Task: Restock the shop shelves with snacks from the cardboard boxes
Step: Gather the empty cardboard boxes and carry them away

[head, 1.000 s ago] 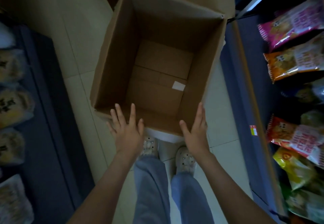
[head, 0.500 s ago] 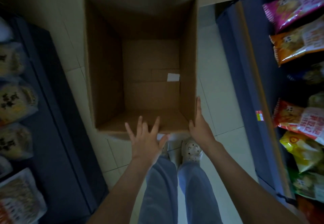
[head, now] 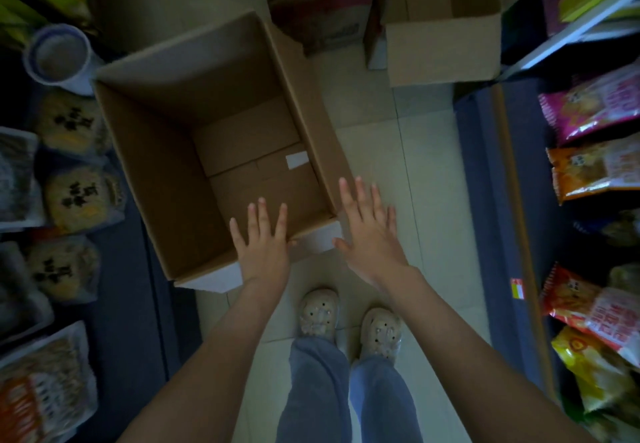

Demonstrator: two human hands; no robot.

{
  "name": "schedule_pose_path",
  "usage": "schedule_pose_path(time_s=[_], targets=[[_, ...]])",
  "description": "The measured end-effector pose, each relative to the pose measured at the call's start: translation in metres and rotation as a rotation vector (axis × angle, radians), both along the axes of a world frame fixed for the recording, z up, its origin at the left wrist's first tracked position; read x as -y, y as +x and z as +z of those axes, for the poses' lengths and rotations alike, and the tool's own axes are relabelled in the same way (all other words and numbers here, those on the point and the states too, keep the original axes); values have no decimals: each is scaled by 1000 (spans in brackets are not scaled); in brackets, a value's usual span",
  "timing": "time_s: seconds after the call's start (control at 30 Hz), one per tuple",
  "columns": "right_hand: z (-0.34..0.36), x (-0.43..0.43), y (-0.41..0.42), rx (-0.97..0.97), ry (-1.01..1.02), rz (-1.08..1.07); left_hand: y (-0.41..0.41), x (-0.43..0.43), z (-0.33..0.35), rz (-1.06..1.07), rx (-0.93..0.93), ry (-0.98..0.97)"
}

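Big open brown cardboard box is empty, near rim under left hand, right hand just beside its corner, both splayed and gripping nothing; smaller brown cardboard box beyond right hand probably next.

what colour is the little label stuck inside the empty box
White, on the brown floor of the cardboard box; label shows best in the head view.
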State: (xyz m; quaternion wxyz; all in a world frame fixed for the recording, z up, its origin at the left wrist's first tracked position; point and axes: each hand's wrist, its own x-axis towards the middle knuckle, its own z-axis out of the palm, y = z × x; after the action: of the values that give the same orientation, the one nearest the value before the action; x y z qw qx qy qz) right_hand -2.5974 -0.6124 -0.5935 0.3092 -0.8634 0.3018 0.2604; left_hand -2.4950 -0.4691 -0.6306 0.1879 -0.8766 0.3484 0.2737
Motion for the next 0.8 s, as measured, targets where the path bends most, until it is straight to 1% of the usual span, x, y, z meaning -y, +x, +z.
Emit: schedule_pose_path(time_s=[0.07, 0.23, 0.33, 0.47, 0.57, 0.7, 0.8], targets=[[18, 10, 10, -41, -24, 23, 15, 14, 12, 1, -3, 14], [60, 43, 35, -132, -53, 25, 42, 54, 55, 72, -104, -111], [78, 68, 51, -86, -72, -4, 59, 86, 79, 123, -91, -169], [79, 110, 75, -81, -92, 20, 84, 128, 88, 206, -28, -192], [71, 145, 98, -84, -133, 110, 101, 155, 76, 288, 7, -158], [51, 179, 123, -96, -157, 198, 114, 187, 41, 504, -63, -88], [27, 192, 133, -99, -176, 253, 122, 201, 7, 657, -123, -101]])
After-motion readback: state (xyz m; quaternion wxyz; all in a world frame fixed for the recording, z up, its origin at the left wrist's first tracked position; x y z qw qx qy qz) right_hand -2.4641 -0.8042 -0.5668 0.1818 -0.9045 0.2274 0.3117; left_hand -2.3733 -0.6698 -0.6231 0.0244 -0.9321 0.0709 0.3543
